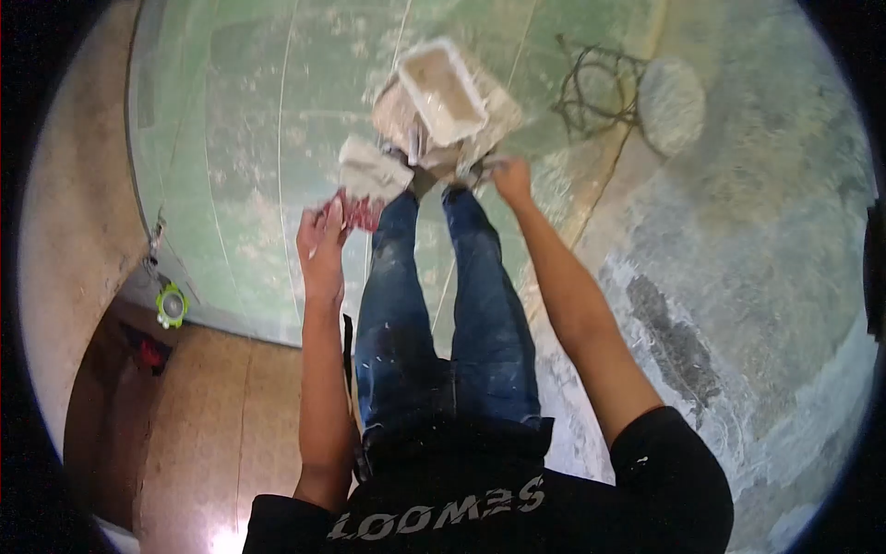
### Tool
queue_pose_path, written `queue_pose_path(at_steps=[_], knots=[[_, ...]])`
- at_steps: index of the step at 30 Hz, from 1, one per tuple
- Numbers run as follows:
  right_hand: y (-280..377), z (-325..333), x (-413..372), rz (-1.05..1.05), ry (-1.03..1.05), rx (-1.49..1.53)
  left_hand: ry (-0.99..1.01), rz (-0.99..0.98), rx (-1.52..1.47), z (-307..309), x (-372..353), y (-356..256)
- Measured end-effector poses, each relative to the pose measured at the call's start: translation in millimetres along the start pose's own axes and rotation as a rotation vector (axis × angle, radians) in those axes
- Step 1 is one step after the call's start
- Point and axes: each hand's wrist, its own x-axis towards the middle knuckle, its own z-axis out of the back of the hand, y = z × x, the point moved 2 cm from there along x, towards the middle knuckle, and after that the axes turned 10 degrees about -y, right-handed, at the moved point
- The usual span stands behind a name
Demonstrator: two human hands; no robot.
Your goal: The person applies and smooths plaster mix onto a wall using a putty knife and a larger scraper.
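My left hand is closed round a red, white-smeared piece, beside my left leg. Near my right foot my right hand is closed on the handle of a thin tool, whose far end is hard to make out. A white rectangular tub with pale paste inside lies beyond my feet, on top of a crumpled, dusty bag. Between the red piece and the tub is a whitish, flat block or cloth, close to my left foot.
A coiled dark cable lies at the upper right, next to a round whitish patch or disc. The green floor has pale seams and smears. A green round device is at the left, near a dark opening.
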Motion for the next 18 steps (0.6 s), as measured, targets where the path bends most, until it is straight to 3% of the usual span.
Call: queue_pose_path(at_steps=[2,4,6,11,15,18], knots=[[7.6,-11.7,15.4,-0.156,-0.097,-0.214,-0.026,0.036,-0.032,-13.6,22.0,19.4],[-19.1,-39.4,32.4,-0.284,-0.073,-0.164,-0.042,0.056,-0.082,-29.3,38.8,30.7],[-9.0,-57.4,36.7,-0.295,-0.09,-0.221,-0.051,0.096,-0.198,-45.3,53.1,36.3],[-20.6,-82.0,41.5,-0.338,-0.107,-0.257,0.027,0.071,-0.099,-64.2,77.8,40.0],[-13.3,-62.8,38.5,-0.285,-0.18,-0.202,0.069,0.082,-0.135,-73.0,85.1,31.3],[-8.7,-30.1,27.1,-0.297,-0.11,-0.079,0.088,0.095,-0.181,-80.6,85.1,22.7]])
